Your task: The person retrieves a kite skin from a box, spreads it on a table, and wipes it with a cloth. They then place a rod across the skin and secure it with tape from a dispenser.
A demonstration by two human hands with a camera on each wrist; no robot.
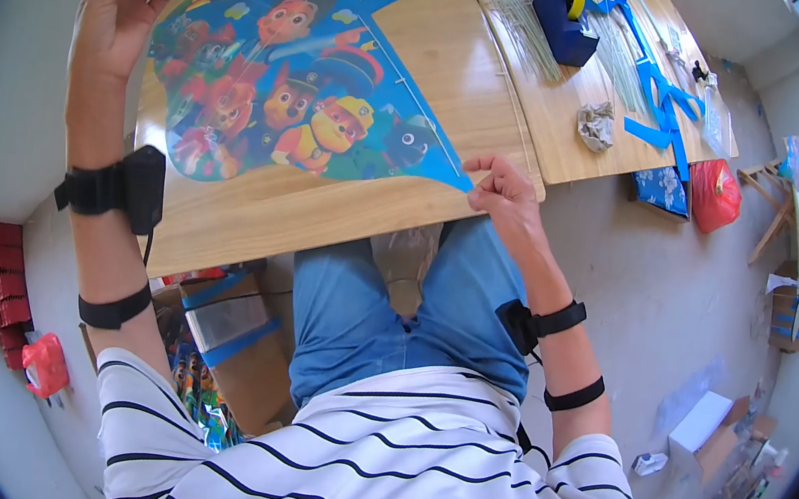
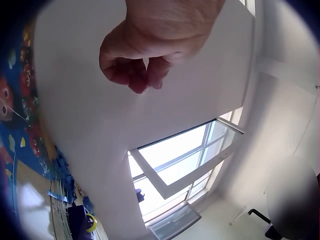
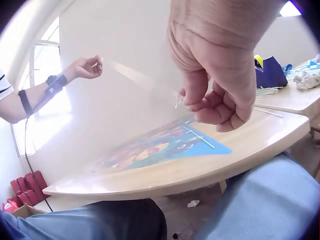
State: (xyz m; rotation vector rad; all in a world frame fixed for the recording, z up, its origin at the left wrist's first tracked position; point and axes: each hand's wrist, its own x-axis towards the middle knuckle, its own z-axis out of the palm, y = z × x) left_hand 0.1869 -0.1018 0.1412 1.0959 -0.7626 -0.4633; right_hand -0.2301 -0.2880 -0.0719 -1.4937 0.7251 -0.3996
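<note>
Sitting at a wooden table (image 1: 427,41) in a grey-floored room, you have a tape dispenser (image 1: 562,9) and loose sticks (image 1: 530,24) at its far end. The cartoon kite (image 1: 291,74) lies flat on the table. Your right hand (image 1: 503,193) pinches a thin clear rod (image 3: 145,80) just above the kite's near tip; your left hand (image 1: 119,6), raised well above the kite, pinches the rod's other end
</note>
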